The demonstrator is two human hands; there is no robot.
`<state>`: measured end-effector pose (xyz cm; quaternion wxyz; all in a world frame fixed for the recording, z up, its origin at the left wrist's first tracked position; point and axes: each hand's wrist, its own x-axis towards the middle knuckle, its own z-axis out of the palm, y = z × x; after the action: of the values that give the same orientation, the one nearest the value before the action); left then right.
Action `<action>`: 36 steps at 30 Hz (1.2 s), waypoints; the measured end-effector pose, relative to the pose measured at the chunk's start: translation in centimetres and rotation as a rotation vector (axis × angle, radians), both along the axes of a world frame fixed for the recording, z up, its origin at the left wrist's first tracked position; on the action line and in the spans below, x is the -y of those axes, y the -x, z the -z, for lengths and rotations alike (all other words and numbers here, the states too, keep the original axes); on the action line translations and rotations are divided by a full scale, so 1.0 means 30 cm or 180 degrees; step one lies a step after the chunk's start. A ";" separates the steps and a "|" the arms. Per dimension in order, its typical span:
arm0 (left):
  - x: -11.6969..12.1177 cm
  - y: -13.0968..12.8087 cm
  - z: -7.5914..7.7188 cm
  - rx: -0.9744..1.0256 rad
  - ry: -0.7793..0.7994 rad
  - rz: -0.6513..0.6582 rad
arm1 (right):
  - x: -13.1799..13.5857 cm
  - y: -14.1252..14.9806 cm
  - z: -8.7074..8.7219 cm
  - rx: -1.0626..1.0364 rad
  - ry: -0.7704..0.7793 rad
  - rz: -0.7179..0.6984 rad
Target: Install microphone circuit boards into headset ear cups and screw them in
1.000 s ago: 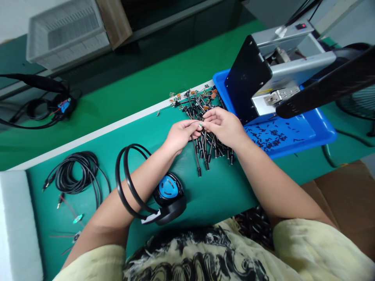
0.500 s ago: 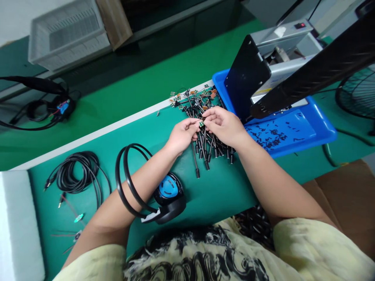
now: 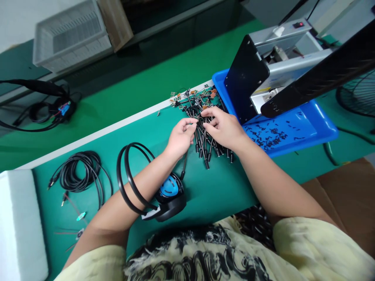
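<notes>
Green surface [image 3: 231, 187], both hands at pile of black stalks [image 3: 206, 144].

Left hand [image 3: 181, 136]: thumb and fingertips pinched together, a thin stalk [image 3: 184, 166] hanging below it toward the headset [image 3: 170, 201] (grip on it hard to tell). Right hand [image 3: 224, 127]: fingers curled over the pile, thumb near forefinger, can't tell if it pinches anything. Pile lies beside blue tray [image 3: 318, 132], which has black bits [image 3: 271, 136] in it; coiled cable [image 3: 77, 171] left of headset.

You have one blue tray [image 3: 311, 121], one machine [image 3: 248, 78] and one fan [image 3: 358, 93] at right, one headset [image 3: 172, 207] nearer, black stems [image 3: 206, 156] too crowded to count.
</notes>
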<state>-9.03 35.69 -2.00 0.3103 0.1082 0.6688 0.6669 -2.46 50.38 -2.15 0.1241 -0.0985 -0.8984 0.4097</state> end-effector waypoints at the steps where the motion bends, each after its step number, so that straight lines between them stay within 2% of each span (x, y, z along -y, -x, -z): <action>1: 0.006 -0.004 -0.006 0.0128 -0.0145 0.0010 | -0.001 -0.001 0.000 -0.0012 -0.0032 -0.0018; 4: 0.041 -0.018 -0.024 0.0462 -0.0538 0.0189 | -0.006 -0.014 -0.023 -0.0094 -0.0165 0.0002; 6: 0.075 -0.035 -0.039 0.0565 -0.0756 0.0338 | -0.004 -0.036 -0.063 -0.0077 -0.0177 0.0026; 8: 0.113 -0.059 -0.056 0.0676 -0.0963 0.0344 | 0.015 -0.069 -0.113 0.0162 0.0051 -0.0246; 10: 0.148 -0.087 -0.075 0.0888 -0.1166 0.0181 | 0.057 -0.103 -0.153 0.0535 0.0400 -0.0785; 12: 0.179 -0.112 -0.092 0.1092 -0.1332 -0.0124 | 0.122 -0.126 -0.167 0.0816 0.0649 -0.1265; 16: 0.242 -0.128 -0.117 0.1003 -0.1448 -0.0612 | 0.246 -0.137 -0.150 0.0878 0.0789 -0.1446; 18: 0.287 -0.120 -0.120 0.0752 -0.1373 -0.0607 | 0.265 -0.138 -0.162 0.0817 0.0489 -0.1446; 20: 0.342 -0.110 -0.116 0.0334 -0.1048 -0.0486 | 0.251 -0.138 -0.201 0.0612 -0.0138 -0.1455; 23: 0.421 -0.114 -0.110 -0.0456 -0.0117 -0.0289 | 0.210 -0.113 -0.280 0.0173 -0.1341 -0.1346; 25: 0.459 -0.127 -0.115 -0.0648 0.0492 -0.0115 | 0.203 -0.062 -0.309 -0.0031 -0.1928 -0.1398; 27: 0.482 -0.141 -0.122 -0.0469 0.0861 0.0128 | 0.224 0.011 -0.296 -0.0197 -0.2103 -0.1668; 28: 0.490 -0.146 -0.124 -0.0323 0.0893 0.0221 | 0.242 0.050 -0.273 -0.0245 -0.2065 -0.1824; 31: 0.504 -0.158 -0.114 0.0434 0.0516 0.0161 | 0.307 0.134 -0.171 -0.0305 -0.1747 -0.2235; 34: 0.510 -0.169 -0.091 0.1464 0.0108 -0.0045 | 0.346 0.121 -0.097 -0.0344 -0.1395 -0.2432; 36: 0.509 -0.175 -0.079 0.1828 -0.0023 -0.0130 | 0.346 0.060 -0.088 -0.0365 -0.1106 -0.2092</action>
<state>-3.78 20.41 0.38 0.4731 -0.0975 0.5532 0.6787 -4.27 39.99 0.49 0.0510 0.2407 -0.9297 0.2740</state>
